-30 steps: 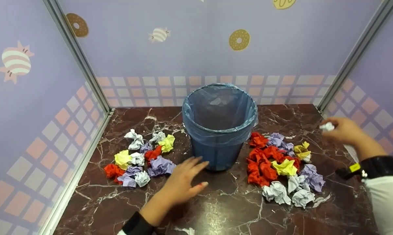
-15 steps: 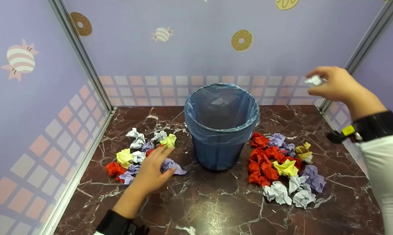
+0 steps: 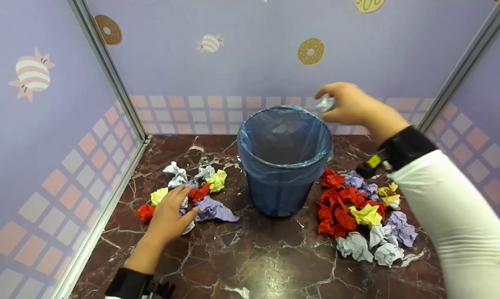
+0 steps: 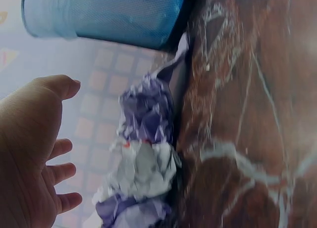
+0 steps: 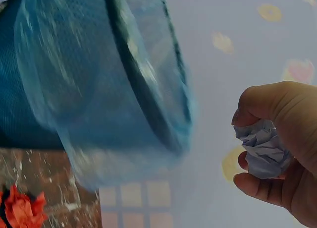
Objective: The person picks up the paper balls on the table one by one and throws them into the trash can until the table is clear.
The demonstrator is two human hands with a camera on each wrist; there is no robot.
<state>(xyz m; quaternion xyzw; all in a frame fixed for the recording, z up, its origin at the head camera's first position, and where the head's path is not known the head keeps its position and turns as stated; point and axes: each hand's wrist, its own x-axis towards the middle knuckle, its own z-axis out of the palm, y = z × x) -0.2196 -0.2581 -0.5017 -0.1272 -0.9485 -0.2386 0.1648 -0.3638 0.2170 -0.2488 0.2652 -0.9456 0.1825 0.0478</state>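
My right hand (image 3: 349, 104) pinches a white crumpled paper ball (image 5: 262, 147) between thumb and fingers, just off the right rim of a blue trash can (image 3: 281, 191) lined with a clear bag. Over the left group of crumpled paper, my left hand (image 3: 167, 216) hovers with fingers spread, and nothing is in its grasp. Close by its thumb lies a purple paper ball (image 3: 212, 209). A red paper ball (image 3: 199, 192) and a yellow one (image 3: 217, 180) sit beyond it. White and purple balls are partly hidden beneath the hand.
Right of the can lies a larger heap of red paper balls (image 3: 337, 211), with yellow, purple and white paper balls (image 3: 355, 246) around it. A torn white scrap (image 3: 238, 292) is at the table's front. Patterned panels (image 3: 241, 54) wall the dark marbled table (image 3: 270, 257) on three sides.
My right hand has risen from the table's right side and swung left to the can with the white paper ball. My left hand has moved left, away from the can, over the left paper group.
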